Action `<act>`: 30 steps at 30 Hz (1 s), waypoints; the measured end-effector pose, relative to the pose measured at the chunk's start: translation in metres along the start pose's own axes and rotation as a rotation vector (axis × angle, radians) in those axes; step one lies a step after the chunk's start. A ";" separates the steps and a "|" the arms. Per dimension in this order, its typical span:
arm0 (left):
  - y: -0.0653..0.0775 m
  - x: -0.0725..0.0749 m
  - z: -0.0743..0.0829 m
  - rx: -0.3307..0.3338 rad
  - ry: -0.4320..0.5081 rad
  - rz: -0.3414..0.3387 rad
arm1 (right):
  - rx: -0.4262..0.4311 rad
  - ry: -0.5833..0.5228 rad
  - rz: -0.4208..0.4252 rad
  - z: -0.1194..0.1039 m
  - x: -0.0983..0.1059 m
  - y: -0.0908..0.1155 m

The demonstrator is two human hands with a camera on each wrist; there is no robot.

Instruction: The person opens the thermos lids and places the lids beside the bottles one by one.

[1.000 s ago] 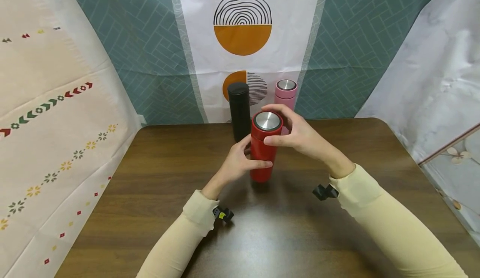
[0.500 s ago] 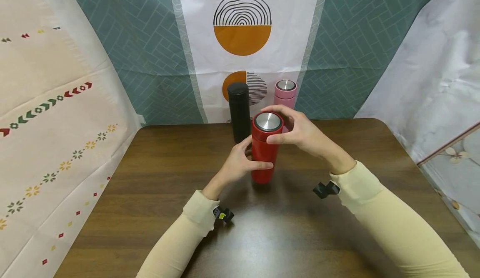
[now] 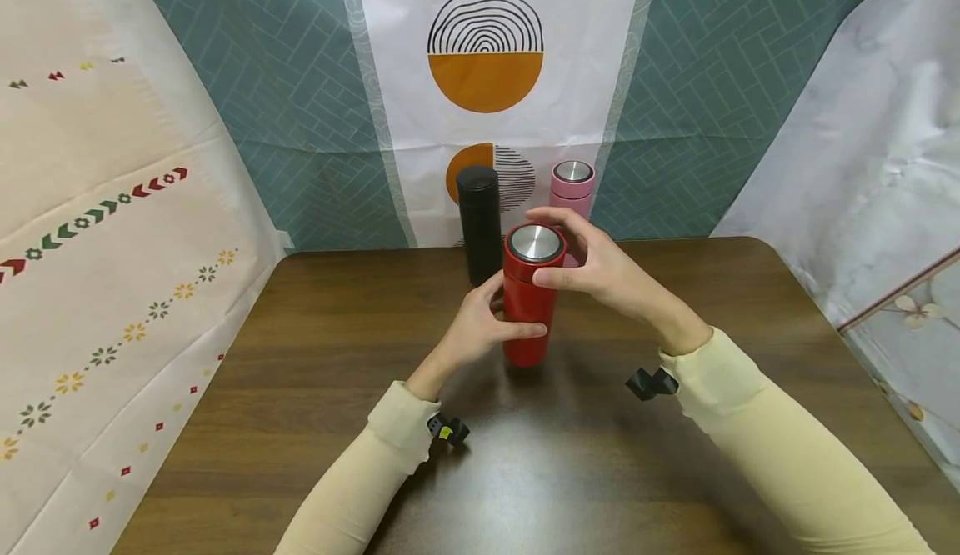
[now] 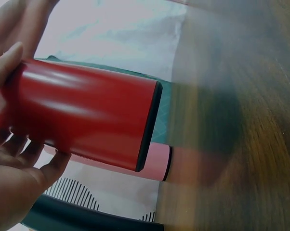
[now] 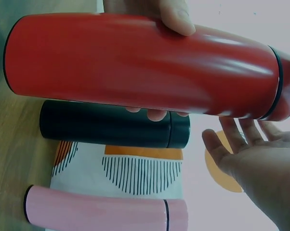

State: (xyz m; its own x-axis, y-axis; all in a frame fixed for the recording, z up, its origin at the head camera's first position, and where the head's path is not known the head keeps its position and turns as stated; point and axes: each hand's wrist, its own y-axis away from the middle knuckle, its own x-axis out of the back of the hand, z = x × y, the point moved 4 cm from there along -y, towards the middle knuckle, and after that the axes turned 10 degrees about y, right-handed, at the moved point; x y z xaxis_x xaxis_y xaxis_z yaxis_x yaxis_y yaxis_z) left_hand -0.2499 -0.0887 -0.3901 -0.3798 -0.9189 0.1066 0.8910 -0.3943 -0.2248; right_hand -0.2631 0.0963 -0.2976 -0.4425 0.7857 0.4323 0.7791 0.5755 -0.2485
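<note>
Looks like a makeshift, cloth-screened tabletop corner; cannot tell whether in a home or a studio. Has a dark brown wood-grain table (image 3: 285, 388) with rounded corners, backed by a teal-and-white printed fabric hanging (image 3: 487, 128), flanked by a cream patterned cloth (image 3: 97, 263) and a rumpled, glossy white sheet (image 3: 885, 147).

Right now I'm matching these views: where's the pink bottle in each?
Head: pink bottle, upper half, right of centre, partly behind the right hand.
Left wrist: pink bottle, just below centre, partly behind the red bottle.
Right wrist: pink bottle at the lower left.
Shared landmark: red bottle.
</note>
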 end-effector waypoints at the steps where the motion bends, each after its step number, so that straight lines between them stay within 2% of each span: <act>1: 0.000 0.000 0.000 0.001 0.000 0.001 | 0.003 0.003 0.004 0.000 0.000 0.000; 30: 0.001 0.000 -0.001 0.003 0.018 -0.013 | -0.010 -0.095 0.000 -0.001 -0.003 0.003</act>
State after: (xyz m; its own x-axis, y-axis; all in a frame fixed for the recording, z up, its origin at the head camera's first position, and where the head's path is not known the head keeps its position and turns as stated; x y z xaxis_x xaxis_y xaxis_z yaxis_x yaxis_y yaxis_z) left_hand -0.2492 -0.0886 -0.3911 -0.3957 -0.9138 0.0922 0.8868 -0.4062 -0.2202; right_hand -0.2594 0.0956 -0.2989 -0.4825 0.8037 0.3482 0.7832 0.5739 -0.2391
